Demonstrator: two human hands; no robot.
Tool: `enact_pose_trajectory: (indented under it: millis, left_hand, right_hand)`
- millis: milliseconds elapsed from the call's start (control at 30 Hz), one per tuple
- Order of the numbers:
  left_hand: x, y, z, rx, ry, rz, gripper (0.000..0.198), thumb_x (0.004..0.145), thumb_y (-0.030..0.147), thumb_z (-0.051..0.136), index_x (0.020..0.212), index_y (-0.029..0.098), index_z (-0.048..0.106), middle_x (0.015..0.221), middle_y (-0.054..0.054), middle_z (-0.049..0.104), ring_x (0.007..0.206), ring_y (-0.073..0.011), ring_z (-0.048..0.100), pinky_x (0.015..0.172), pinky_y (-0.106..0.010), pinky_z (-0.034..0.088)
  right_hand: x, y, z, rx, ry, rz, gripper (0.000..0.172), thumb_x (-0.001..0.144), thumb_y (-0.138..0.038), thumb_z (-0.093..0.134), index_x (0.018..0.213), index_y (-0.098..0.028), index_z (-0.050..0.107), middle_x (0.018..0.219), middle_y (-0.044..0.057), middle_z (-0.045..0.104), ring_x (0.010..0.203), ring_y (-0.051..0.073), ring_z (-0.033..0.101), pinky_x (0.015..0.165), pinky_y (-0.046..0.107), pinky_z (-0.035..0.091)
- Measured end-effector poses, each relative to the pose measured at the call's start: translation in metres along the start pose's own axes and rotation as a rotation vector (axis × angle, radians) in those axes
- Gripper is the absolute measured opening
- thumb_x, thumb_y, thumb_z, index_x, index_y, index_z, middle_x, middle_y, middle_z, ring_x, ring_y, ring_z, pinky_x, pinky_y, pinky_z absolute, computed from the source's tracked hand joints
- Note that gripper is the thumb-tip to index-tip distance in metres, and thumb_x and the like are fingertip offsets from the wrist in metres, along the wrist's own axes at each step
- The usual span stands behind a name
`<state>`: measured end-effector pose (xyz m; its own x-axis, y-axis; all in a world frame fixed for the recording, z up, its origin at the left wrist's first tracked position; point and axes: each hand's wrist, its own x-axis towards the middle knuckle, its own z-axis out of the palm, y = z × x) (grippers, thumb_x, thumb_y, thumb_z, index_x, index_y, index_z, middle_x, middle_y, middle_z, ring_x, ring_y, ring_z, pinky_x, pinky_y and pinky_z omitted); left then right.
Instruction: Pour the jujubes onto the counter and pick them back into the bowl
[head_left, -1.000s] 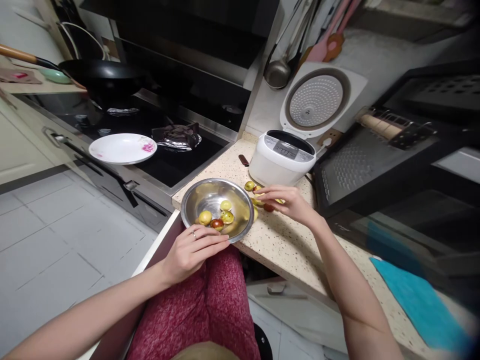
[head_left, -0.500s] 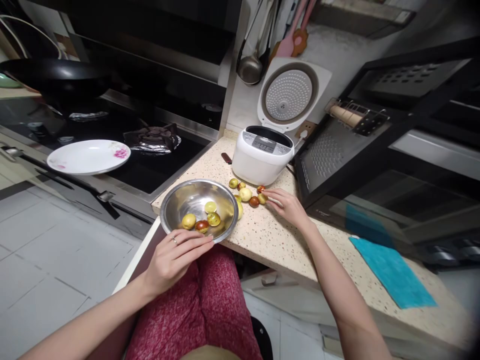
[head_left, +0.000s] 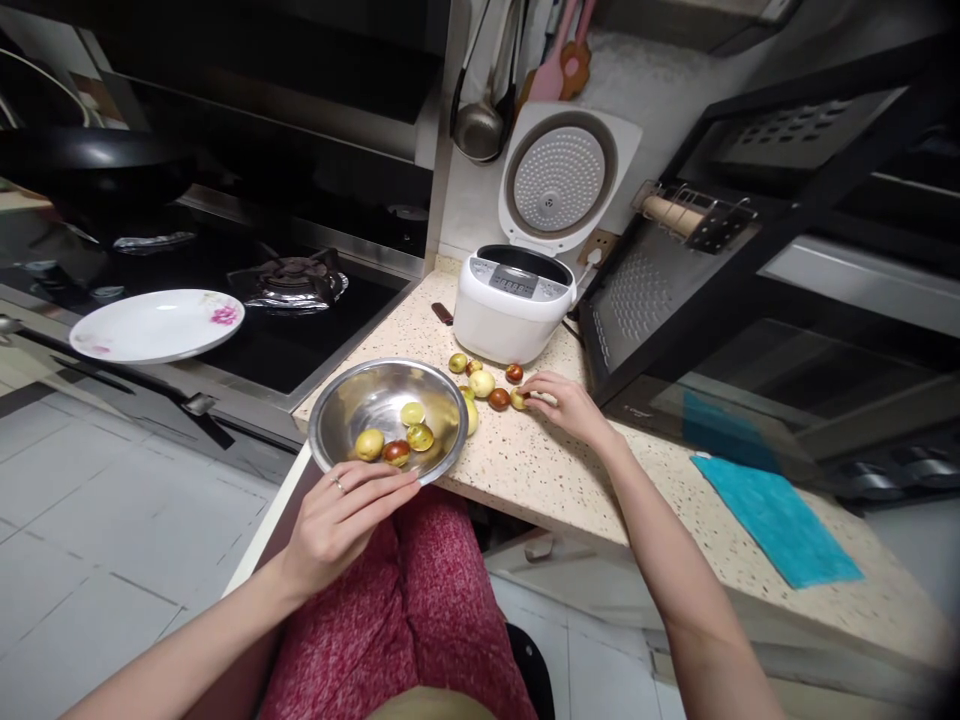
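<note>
Your two hands were well apart, each at its own job. The left hand (head_left: 349, 515) lay with its fingers over the near rim of the metal bowl (head_left: 367, 400); its thumb was hidden, so whether it was clamped there I could not tell. The right hand (head_left: 566, 405) had its fingertips at a yellowish fruit (head_left: 517, 399) on the tabletop (head_left: 540, 480), the rightmost of a loose group in front of the rice cooker (head_left: 499, 315). The fingers met its right side, but how firmly they closed was not clear.

A reddish-brown fruit (head_left: 499, 399) sat just beside it on the left, and another dark one (head_left: 514, 373) stood a little behind. More yellow and brown fruit (head_left: 396, 452) lay inside the bowl.

The step in hand looked like taking hold of that single fruit while the bowl was steadied. The move from there, I judged, called for a sure pinch with the thumb and fingers, kept clear of the neighbouring pieces, with the bowl held still near the tabletop's edge.
</note>
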<state>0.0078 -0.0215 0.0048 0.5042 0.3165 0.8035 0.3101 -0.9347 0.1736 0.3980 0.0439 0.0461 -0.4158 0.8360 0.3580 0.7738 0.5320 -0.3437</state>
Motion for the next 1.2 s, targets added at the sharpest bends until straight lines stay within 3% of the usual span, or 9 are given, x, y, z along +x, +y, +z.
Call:
enact_pose_trajectory:
  millis: [267,400,500,633,700,833,1000,1200]
  left_hand:
    - [-0.001,-0.001,0.001,0.017,-0.016,0.005,0.029,0.103,0.013,0.050,0.128,0.015,0.065,0.116,-0.010,0.076,0.108,-0.0216,0.069,0.089,-0.036,0.052]
    - [0.001,-0.002,0.002,0.044,-0.021,-0.009,0.029,0.099,0.012,0.058,0.127,0.016,0.065,0.113,-0.009,0.077,0.105,-0.0213,0.070,0.088,-0.036,0.051]
    - [0.000,-0.003,0.003,0.043,-0.014,-0.008,0.029,0.101,0.012,0.053,0.128,0.016,0.065,0.112,-0.009,0.077,0.105,-0.0202,0.070,0.088,-0.035,0.050]
    - [0.000,-0.005,0.006,0.034,0.022,0.002,0.027,0.104,0.014,0.050,0.124,0.016,0.066,0.108,-0.008,0.078,0.102,-0.0176,0.071,0.087,-0.033,0.051]
    - [0.001,-0.006,0.008,0.037,0.046,0.025,0.026,0.104,0.013,0.049,0.121,0.015,0.068,0.106,-0.008,0.079,0.100,-0.0164,0.072,0.087,-0.032,0.051]
    - [0.005,-0.006,0.013,0.025,0.091,0.059,0.026,0.104,0.011,0.047,0.119,0.016,0.069,0.102,-0.006,0.080,0.095,-0.0138,0.074,0.085,-0.029,0.053]
    - [0.008,-0.005,0.020,0.006,0.078,0.085,0.026,0.102,0.010,0.050,0.121,0.015,0.068,0.105,-0.006,0.080,0.096,-0.0146,0.075,0.086,-0.030,0.056]
    - [0.010,-0.006,0.026,0.054,0.060,0.063,0.028,0.103,0.012,0.049,0.124,0.017,0.067,0.107,-0.006,0.079,0.099,-0.0153,0.074,0.087,-0.030,0.056]
  right_hand:
    - [0.002,-0.003,0.001,0.138,-0.024,0.072,0.019,0.094,-0.029,0.064,0.110,-0.020,0.071,0.119,0.011,0.069,0.107,0.026,0.065,0.086,0.041,0.055]
    - [0.001,-0.003,0.001,0.155,-0.082,0.131,0.019,0.092,-0.027,0.064,0.110,-0.021,0.067,0.113,0.009,0.071,0.092,0.023,0.067,0.082,0.039,0.055]
    - [0.000,-0.002,0.002,0.126,-0.108,0.131,0.025,0.089,-0.027,0.067,0.112,-0.020,0.066,0.108,0.009,0.071,0.085,0.022,0.066,0.079,0.038,0.055]
    - [0.003,-0.007,0.002,0.084,0.007,0.056,0.030,0.089,-0.028,0.067,0.117,-0.019,0.066,0.115,0.011,0.070,0.097,0.026,0.067,0.086,0.043,0.054]
    - [0.006,-0.015,0.002,0.099,0.108,0.018,0.031,0.090,-0.029,0.068,0.120,-0.020,0.065,0.118,0.012,0.069,0.104,0.028,0.066,0.090,0.045,0.054]
    - [0.014,-0.045,0.009,0.160,0.227,-0.083,0.033,0.090,-0.032,0.072,0.121,-0.022,0.065,0.114,0.010,0.071,0.100,0.027,0.067,0.087,0.045,0.057]
    - [0.024,-0.080,0.019,0.256,0.207,-0.258,0.032,0.092,-0.030,0.071,0.123,-0.027,0.065,0.120,0.008,0.072,0.113,0.027,0.066,0.095,0.050,0.056]
    - [0.034,-0.096,0.022,0.347,0.211,-0.269,0.034,0.090,-0.032,0.074,0.122,-0.026,0.065,0.120,0.007,0.072,0.114,0.025,0.067,0.100,0.047,0.054]
